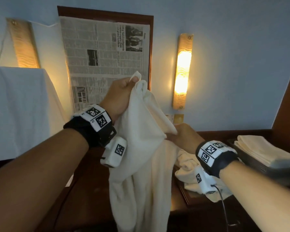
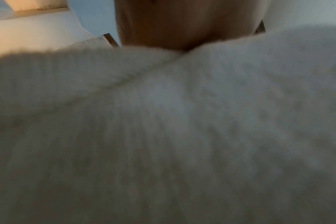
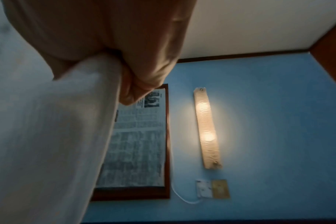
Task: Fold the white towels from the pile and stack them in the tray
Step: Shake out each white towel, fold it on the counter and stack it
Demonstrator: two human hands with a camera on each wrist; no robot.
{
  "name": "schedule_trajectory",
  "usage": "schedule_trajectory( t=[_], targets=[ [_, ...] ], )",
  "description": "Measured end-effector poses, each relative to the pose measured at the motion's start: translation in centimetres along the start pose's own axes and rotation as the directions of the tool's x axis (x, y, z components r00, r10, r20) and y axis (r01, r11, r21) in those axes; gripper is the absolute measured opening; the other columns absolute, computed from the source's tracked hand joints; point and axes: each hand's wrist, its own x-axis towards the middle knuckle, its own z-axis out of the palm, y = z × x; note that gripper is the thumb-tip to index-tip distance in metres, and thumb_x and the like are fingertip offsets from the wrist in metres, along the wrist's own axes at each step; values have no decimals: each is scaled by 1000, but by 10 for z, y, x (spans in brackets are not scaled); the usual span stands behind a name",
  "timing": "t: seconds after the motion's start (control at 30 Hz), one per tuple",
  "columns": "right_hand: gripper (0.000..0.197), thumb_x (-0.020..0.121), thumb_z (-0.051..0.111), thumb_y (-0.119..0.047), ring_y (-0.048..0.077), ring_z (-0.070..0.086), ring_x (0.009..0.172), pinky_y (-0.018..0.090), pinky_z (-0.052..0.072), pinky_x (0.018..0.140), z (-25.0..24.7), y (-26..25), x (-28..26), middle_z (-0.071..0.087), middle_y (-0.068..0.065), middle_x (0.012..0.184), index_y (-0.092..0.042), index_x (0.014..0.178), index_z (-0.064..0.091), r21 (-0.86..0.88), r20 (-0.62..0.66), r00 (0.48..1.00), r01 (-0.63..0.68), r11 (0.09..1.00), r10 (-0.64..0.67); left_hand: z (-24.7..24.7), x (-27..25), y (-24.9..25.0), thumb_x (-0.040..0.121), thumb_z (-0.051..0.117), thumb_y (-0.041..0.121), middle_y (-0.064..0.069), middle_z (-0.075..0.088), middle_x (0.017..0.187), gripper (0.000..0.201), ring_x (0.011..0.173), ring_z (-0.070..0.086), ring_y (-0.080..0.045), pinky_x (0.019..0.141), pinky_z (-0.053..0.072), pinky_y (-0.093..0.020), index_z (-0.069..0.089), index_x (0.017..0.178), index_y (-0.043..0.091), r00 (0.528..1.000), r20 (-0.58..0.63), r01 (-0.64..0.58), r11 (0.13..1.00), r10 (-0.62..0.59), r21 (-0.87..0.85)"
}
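Left hand is pinching a white towel corner up high; right hand, lower, is gripping its edge. Below both grips, the pile is lying on the dark wooden surface, folded towels sitting right. Behind, a wall lamp is glowing beside framed newspaper.

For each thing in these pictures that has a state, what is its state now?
Held towel: unfolded, hanging from both hands.
Left hand: grips one towel corner, raised.
Right hand: pinches a lower edge.
Towel pile: crumpled, unfolded.
Tray: holds folded towels.
Wall lamp: lit.
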Motion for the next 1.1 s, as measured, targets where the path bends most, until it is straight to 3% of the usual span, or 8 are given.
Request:
schedule_trajectory(
  t=[0.07, 0.2, 0.27, 0.4, 0.57, 0.73, 0.97, 1.1],
  targets=[
    [27, 94, 62, -36, 23, 63, 91, 34, 49, 82, 8, 26, 1, 67, 6, 98, -11, 101, 69, -107, 28, 997, -63, 992, 66, -1, -2, -1, 94, 52, 52, -2, 60, 72, 40, 72, 55, -19, 77, 46, -42, 64, 69, 24, 1000, 25, -4, 1000, 4, 5],
    [20, 98, 58, -27, 27, 60, 88, 34, 42, 76, 2, 42, 2, 62, 8, 92, -19, 81, 68, -65, -63, 996, -71, 995, 67, -10, -8, -5, 100, 51, 50, 4, 64, 65, 49, 72, 59, -20, 80, 48, -44, 69, 59, 29, 996, 83, 31, 999, -32, 14],
    [19, 96, 57, -12, 19, 62, 85, 32, 44, 76, -6, 26, 5, 67, 6, 89, -14, 83, 71, 52, -188, 982, 36, 998, -26, -12, -13, -11, 103, 51, 42, 6, 66, 65, 50, 69, 60, -14, 80, 48, -39, 71, 60, 29, 995, 74, 66, 998, -64, -19],
    [20, 95, 56, -4, -12, 59, 77, 5, 43, 73, -19, -32, 15, 67, -12, 88, -18, 96, 71, 207, -293, 941, 237, 949, -171, -11, -22, -24, 101, 53, 46, 4, 65, 66, 46, 68, 59, -15, 79, 46, -42, 70, 62, 28, 990, 98, 112, 988, -102, -108],
    [11, 90, 69, -12, 15, 63, 78, 23, 47, 76, -30, -85, 31, 74, 7, 85, -5, 92, 77, 60, -354, 865, 401, 914, -357, -7, -36, -35, 94, 54, 57, -1, 68, 75, 43, 78, 62, -22, 89, 46, -48, 72, 69, 26, 982, 91, 181, 952, -163, -248],
    [22, 84, 74, -25, 17, 55, 62, 32, 48, 64, -27, -97, 38, 62, 2, 64, -7, 74, 68, -56, -418, 844, 346, 936, -337, 3, -43, -32, 101, 51, 47, -2, 72, 82, 41, 80, 66, -17, 88, 49, -41, 77, 80, 24, 979, 95, 204, 921, -182, -332],
    [45, 81, 74, -30, 5, 37, 40, 23, 33, 49, -42, -88, 36, 37, -11, 39, -19, 47, 47, 36, -424, 883, 236, 971, -199, 16, -43, -19, 97, 54, 51, -19, 69, 107, 53, 99, 65, -31, 98, 49, -50, 68, 115, 2, 977, 114, 211, 883, -180, -420],
    [48, 85, 69, -38, 9, 35, 47, 28, 33, 54, -47, -79, 31, 39, -2, 49, -11, 53, 48, -14, -397, 907, 144, 989, -138, 35, -44, -14, 103, 52, 37, -15, 65, 98, 36, 90, 63, -25, 92, 51, -45, 64, 104, 3, 982, 90, 189, 905, -167, -381]
  ],
)
